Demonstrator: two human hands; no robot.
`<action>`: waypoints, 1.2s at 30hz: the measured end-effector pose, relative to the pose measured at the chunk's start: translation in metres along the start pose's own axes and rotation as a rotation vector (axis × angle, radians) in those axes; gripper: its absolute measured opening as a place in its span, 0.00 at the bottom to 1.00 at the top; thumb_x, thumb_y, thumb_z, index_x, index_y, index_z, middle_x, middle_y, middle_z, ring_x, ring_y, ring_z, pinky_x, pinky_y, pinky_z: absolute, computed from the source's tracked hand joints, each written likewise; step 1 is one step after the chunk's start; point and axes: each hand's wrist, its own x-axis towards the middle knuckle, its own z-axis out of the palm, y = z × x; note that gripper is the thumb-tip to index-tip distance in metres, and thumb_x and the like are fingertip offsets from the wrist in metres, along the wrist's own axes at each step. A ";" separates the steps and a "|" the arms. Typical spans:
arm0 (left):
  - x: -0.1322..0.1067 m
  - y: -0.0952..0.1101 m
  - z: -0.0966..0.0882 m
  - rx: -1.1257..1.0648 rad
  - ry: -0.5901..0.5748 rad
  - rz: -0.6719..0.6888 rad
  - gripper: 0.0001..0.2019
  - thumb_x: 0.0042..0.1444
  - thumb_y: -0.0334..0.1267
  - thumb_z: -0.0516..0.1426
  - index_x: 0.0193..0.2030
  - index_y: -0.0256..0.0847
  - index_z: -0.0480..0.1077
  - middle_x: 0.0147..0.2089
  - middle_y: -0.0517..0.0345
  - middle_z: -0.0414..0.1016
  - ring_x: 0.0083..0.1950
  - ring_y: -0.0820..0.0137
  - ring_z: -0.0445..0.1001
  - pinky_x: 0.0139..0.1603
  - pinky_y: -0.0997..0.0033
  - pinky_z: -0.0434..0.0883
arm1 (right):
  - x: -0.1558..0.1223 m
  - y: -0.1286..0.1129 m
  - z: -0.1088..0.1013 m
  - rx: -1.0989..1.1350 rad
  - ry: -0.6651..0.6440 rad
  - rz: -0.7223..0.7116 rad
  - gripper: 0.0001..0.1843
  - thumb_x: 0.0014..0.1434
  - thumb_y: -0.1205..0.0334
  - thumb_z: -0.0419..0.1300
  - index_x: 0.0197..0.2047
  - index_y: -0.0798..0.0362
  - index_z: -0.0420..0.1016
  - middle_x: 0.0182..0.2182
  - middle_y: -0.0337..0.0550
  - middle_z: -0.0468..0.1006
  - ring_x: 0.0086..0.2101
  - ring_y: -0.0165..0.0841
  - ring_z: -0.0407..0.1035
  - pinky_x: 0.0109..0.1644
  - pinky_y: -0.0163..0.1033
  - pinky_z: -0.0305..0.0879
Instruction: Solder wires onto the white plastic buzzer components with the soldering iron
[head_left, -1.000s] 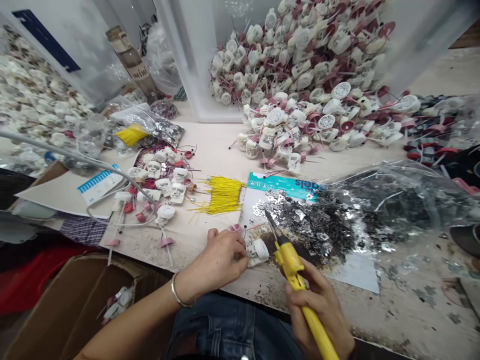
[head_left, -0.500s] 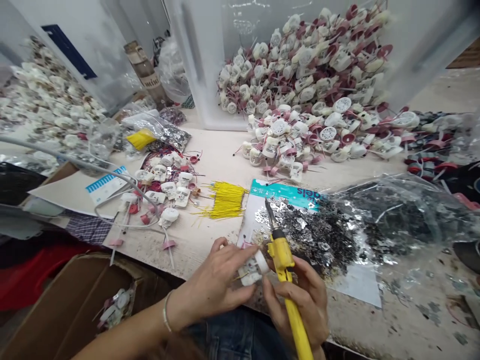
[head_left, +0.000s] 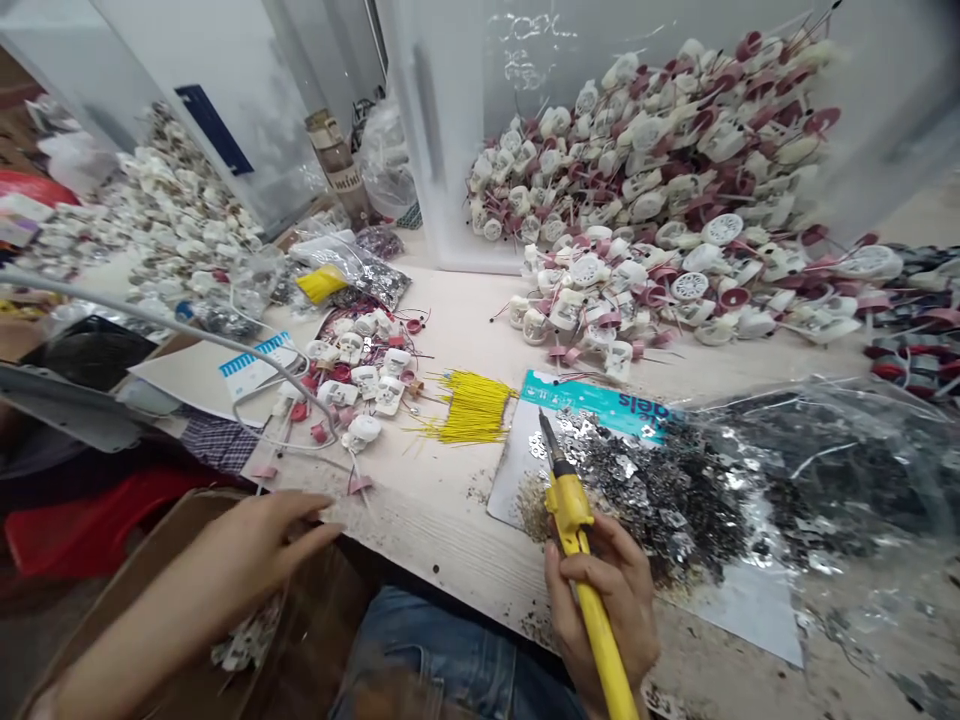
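Observation:
My right hand [head_left: 604, 605] is wrapped round the yellow handle of a soldering iron [head_left: 576, 515]. Its dark metal tip points up and away, over the near-left edge of a heap of small silvery metal plates [head_left: 645, 470]. My left hand [head_left: 262, 545] hangs over a cardboard box [head_left: 187, 520] below the table edge, thumb and fingers apart, with nothing visible between them. Inside the box lie white plastic parts [head_left: 251, 640]. Nearest to that hand on the table is a small group of white and pink wired parts [head_left: 364, 385]. A bundle of yellow wires [head_left: 476, 408] lies between the two hands, farther back.
A large translucent bin [head_left: 450, 220] at the back is filled with white and pink parts, with more [head_left: 675, 285] piled before it. At right sits a clear plastic bag [head_left: 847, 460]. A grey cable [head_left: 165, 322] crosses the left side. A bottle [head_left: 337, 165] stands behind.
My left hand has moved left from beside the iron to above the box, and the white plastic part it held is out of it. The right hand still holds the iron. The view has shifted left.

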 end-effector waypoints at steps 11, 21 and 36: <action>0.097 0.060 0.074 0.117 0.140 0.177 0.08 0.60 0.32 0.49 0.33 0.36 0.67 0.33 0.49 0.75 0.36 0.63 0.74 0.38 0.65 0.68 | -0.002 -0.007 -0.011 -0.081 0.028 -0.024 0.07 0.52 0.73 0.63 0.27 0.54 0.69 0.47 0.45 0.70 0.40 0.30 0.73 0.36 0.33 0.75; 0.083 0.071 0.070 0.377 0.238 0.328 0.11 0.64 0.32 0.47 0.36 0.39 0.69 0.36 0.51 0.73 0.37 0.63 0.71 0.38 0.66 0.64 | 0.007 0.001 -0.015 -0.079 0.011 -0.046 0.07 0.52 0.74 0.63 0.29 0.54 0.70 0.47 0.46 0.70 0.41 0.30 0.73 0.37 0.33 0.75; 0.112 0.118 0.068 0.245 0.148 0.567 0.08 0.57 0.31 0.56 0.44 0.39 0.69 0.47 0.49 0.71 0.49 0.58 0.66 0.50 0.57 0.62 | 0.007 0.012 -0.036 -0.193 0.112 0.054 0.08 0.50 0.71 0.65 0.24 0.54 0.70 0.46 0.44 0.73 0.36 0.30 0.76 0.36 0.32 0.73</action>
